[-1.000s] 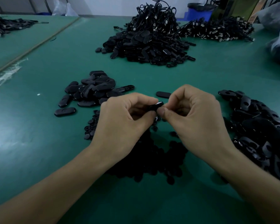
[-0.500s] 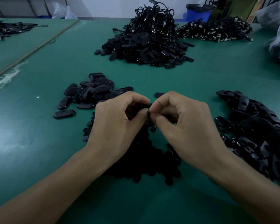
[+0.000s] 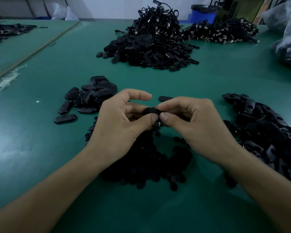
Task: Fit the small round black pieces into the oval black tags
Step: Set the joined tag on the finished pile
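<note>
We are holding one oval black tag [image 3: 151, 111] between both hands, just above the middle of the green tabletop [image 3: 40, 148]. Our left hand [image 3: 118, 125] is pinching the tag's left end, its fingers [image 3: 152, 117] curled in on it, while the forefinger is arching free above it. Our right hand [image 3: 196, 125] is gripping the right end, its fingers [image 3: 165, 117] bent tight, and the two thumbs are almost meeting on the near edge. The tag is mostly hidden by the fingertips, so we cannot tell whether a round piece is sitting in it. Directly under and nearer than the hands, the small round black pieces [image 3: 149, 165] are lying in a dark scatter on the tabletop. To the left, a small pile of tags [image 3: 94, 95] is lying with one stray tag [image 3: 65, 118] just beside it on the near side. Another single tag [image 3: 165, 98] is lying just beyond the right hand. To the right, a larger heap of tags [image 3: 267, 132] is spreading toward the near edge. Farther off, a tall mound [image 3: 151, 46] of tags and corded loops is standing, with a lower heap of corded parts [image 3: 222, 32] to its right and a blue bin [image 3: 202, 15] behind them.
</note>
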A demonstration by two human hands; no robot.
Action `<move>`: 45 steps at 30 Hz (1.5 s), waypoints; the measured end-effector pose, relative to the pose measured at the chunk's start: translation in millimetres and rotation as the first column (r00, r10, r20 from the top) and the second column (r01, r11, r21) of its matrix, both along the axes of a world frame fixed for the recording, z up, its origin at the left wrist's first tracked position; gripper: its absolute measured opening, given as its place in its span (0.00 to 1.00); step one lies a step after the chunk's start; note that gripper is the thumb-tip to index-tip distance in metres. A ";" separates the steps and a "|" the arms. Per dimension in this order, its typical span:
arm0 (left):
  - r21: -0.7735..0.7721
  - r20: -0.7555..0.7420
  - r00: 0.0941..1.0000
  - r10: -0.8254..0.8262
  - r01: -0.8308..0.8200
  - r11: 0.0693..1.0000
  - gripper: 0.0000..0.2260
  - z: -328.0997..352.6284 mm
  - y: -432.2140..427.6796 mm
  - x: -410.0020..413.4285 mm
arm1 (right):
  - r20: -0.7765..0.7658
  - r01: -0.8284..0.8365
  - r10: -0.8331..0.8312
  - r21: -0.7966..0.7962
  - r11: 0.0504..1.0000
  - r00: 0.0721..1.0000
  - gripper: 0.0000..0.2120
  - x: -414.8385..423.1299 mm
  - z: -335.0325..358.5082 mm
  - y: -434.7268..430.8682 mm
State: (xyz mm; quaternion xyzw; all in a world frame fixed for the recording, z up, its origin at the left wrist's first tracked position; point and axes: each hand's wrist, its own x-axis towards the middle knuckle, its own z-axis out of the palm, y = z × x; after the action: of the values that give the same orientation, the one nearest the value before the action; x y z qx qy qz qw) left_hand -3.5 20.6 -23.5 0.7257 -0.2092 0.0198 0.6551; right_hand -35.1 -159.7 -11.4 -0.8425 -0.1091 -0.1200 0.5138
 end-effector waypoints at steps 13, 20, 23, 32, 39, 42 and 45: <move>0.063 -0.060 0.998 -0.016 0.020 0.998 0.19 -4.0 -2.4 0.6 | -0.015 0.026 -0.028 -0.100 0.995 1.000 0.09 -3.1 -1.3 -2.3; 0.133 0.019 1.000 0.017 -0.020 0.991 0.19 -5.3 -0.1 2.3 | -0.002 0.073 -0.074 -0.127 0.989 0.997 0.09 -3.0 -2.4 2.9; 0.169 0.041 0.998 0.037 -0.044 0.985 0.18 -6.7 2.5 2.6 | 0.011 0.070 -0.069 -0.145 0.987 0.998 0.07 -2.7 -3.6 4.8; 0.238 0.204 0.963 0.175 -0.222 0.946 0.14 -0.2 10.4 5.7 | 0.055 0.072 -0.055 -0.377 0.923 0.997 0.17 -7.1 2.6 5.2; 0.162 0.251 0.831 0.497 -0.542 0.825 0.10 7.6 56.9 41.1 | -0.038 0.219 -0.425 -0.813 0.539 0.904 0.33 -25.2 9.4 -33.7; 0.259 0.344 0.774 0.532 -0.622 0.739 0.09 4.2 68.0 48.6 | -0.080 0.237 -0.612 -0.877 0.418 0.786 0.39 -33.7 -0.5 -46.8; 0.431 0.449 0.765 0.462 -0.638 0.637 0.11 -3.8 70.9 50.2 | -0.028 0.307 -0.710 -0.889 0.339 0.703 0.42 -36.4 -3.7 -58.1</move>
State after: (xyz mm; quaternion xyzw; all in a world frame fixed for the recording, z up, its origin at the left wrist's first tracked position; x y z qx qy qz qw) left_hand 46.7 91.5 -27.3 0.9014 -0.0674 0.2672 0.3339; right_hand -71.5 -217.8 -15.1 -0.9711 0.2364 -0.0298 -0.0110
